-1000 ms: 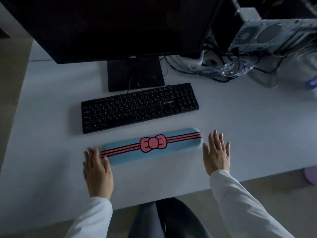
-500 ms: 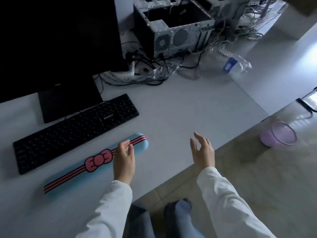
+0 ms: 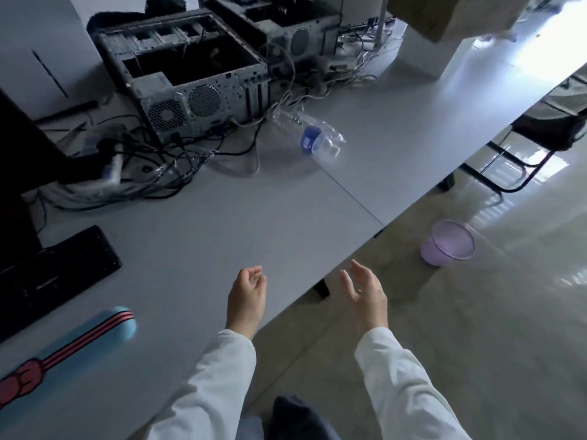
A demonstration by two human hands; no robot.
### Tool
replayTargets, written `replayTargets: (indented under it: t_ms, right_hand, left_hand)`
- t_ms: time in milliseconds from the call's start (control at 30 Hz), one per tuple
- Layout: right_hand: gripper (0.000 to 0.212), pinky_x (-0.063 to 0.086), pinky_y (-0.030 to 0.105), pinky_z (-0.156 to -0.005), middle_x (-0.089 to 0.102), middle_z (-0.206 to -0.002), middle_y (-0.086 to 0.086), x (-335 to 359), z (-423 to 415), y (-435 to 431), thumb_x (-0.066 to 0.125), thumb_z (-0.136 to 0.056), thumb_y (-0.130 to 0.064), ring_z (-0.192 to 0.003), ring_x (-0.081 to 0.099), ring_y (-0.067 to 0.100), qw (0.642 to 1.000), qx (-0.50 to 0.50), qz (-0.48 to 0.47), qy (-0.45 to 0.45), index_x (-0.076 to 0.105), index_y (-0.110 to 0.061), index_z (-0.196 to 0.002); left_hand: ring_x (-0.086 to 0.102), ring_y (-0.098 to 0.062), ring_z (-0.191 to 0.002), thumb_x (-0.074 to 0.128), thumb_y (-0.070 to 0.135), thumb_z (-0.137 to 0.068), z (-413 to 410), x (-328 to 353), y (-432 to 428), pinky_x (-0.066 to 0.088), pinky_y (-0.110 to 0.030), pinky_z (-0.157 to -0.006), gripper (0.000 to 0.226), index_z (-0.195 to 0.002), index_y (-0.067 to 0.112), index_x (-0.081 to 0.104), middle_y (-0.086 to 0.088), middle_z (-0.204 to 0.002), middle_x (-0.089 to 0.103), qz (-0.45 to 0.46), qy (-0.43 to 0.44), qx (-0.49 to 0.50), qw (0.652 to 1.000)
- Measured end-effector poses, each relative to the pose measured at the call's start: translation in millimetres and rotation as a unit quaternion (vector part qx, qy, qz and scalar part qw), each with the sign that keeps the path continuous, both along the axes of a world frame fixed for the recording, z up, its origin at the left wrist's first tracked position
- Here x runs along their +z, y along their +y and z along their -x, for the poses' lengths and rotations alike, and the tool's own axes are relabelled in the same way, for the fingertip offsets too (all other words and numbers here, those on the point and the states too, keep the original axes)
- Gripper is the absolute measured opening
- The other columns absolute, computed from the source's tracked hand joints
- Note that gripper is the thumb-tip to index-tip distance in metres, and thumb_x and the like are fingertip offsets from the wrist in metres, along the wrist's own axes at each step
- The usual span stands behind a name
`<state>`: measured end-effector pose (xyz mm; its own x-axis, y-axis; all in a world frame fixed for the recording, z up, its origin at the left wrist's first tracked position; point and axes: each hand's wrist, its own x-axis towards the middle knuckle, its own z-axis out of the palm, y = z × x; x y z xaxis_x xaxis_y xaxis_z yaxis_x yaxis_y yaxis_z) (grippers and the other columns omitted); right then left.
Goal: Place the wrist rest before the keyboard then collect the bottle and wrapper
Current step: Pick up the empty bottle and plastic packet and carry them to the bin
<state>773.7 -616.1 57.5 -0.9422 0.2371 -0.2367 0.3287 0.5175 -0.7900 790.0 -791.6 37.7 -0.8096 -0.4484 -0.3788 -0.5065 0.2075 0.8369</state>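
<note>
The blue wrist rest (image 3: 79,350) with a pink bow lies on the white desk (image 3: 241,223) in front of the black keyboard (image 3: 54,274), at the lower left. A clear plastic bottle (image 3: 313,138) with a blue label lies on its side far back on the desk. A crumpled clear wrapper (image 3: 178,168) sits among the cables. My left hand (image 3: 246,300) hovers near the desk's front edge, fingers loosely curled, holding nothing. My right hand (image 3: 365,293) is just past the desk edge, fingers apart, empty.
An open computer case (image 3: 190,81) and a tangle of cables (image 3: 127,173) fill the back of the desk. The monitor (image 3: 19,147) stands at the left. A purple waste bin (image 3: 448,242) stands on the floor to the right, with a black chair frame (image 3: 524,154) beyond.
My view has swung right. My left hand has left the wrist rest and moved right along the desk. Both hands are now raised and empty.
</note>
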Motion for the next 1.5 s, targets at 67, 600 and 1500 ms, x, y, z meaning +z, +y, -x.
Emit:
replayTargets:
  t_ms: [67,600,1500]
  right_hand:
    - [0.043,0.039,0.034,-0.105,0.060,-0.127,0.009,2,9,18,0.058,-0.086,-0.028,-0.120,0.054,0.024,1.000,-0.018,0.010,-0.002,0.053,-0.012,-0.126]
    - [0.046,0.039,0.031,-0.103,0.060,-0.126,0.008,15,162,85,0.060,-0.084,-0.030,-0.118,0.054,0.021,0.998,-0.050,0.039,0.025,0.052,-0.012,-0.126]
    - [0.065,0.035,0.021,-0.087,0.058,-0.131,0.010,-22,480,19,0.063,-0.078,-0.044,-0.119,0.054,0.021,0.971,0.121,0.086,-0.186,0.046,-0.010,-0.131]
  left_hand:
    - [0.058,-0.030,-0.116,0.046,0.013,-0.091,14,2,14,0.040,-0.030,-0.095,0.030,-0.117,0.000,0.054,-0.019,-0.126,0.060,0.009,-0.002,-0.012,1.000]
    - [0.057,-0.031,-0.116,0.044,0.013,-0.091,187,13,70,0.039,-0.029,-0.095,0.032,-0.119,-0.001,0.050,-0.022,-0.124,0.060,-0.002,0.018,-0.012,1.000]
    - [0.050,-0.031,-0.123,0.056,0.038,-0.083,422,-19,32,0.036,-0.042,-0.108,0.070,-0.138,0.004,0.030,-0.018,-0.135,0.051,-0.087,-0.034,0.218,0.972]
